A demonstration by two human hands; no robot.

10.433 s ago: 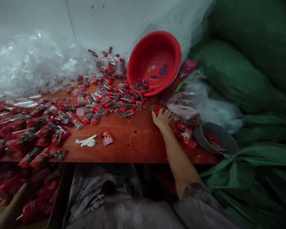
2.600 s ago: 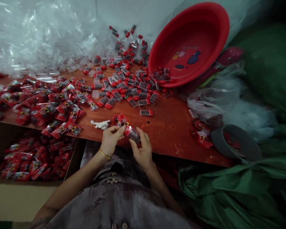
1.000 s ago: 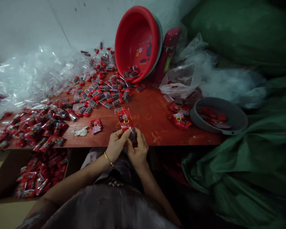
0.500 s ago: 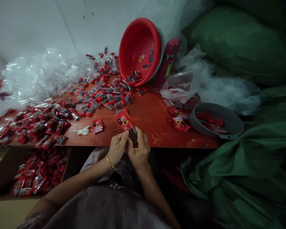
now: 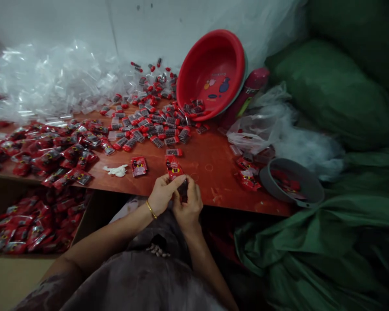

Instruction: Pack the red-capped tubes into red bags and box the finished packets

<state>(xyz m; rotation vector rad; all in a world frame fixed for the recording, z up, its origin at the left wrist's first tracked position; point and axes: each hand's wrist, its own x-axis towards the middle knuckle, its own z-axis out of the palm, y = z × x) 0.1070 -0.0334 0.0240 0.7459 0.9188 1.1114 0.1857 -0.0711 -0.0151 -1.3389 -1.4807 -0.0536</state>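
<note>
Your left hand [image 5: 161,196] pinches the red packet [image 5: 173,167] at lower centre, thumb now across its dark end [image 5: 183,190], barer a moment ago, so work seems centred there. Your right hand [image 5: 189,208] grips it too. Lower left, a cardboard box [image 5: 19,276] holds similar packets [image 5: 35,224]; upper centre, a red basin [image 5: 199,65], dark-and-red pieces [image 5: 194,107]; right, a grey bowl [image 5: 269,183], red items [image 5: 291,185].
</note>
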